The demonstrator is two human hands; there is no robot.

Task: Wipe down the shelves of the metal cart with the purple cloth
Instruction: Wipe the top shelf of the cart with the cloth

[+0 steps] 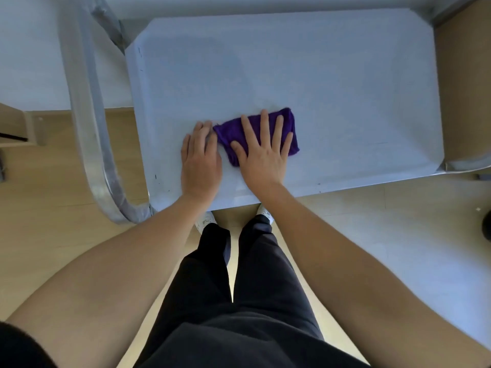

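The metal cart's top shelf (332, 75) fills the upper middle of the head view, pale and shiny with a low rim. A folded purple cloth (228, 131) lies near its front edge. My right hand (263, 152) presses flat on the cloth with fingers spread. My left hand (200, 158) lies flat on the shelf just left of the cloth, its fingertips touching the cloth's left edge. The lower shelves are hidden under the top one.
The cart's curved metal handle (87, 128) loops down the left side, wrapped in clear film. My legs in dark trousers (239, 288) stand at the cart's front edge. Wooden floor lies left, and a brown surface (465, 88) sits at the right.
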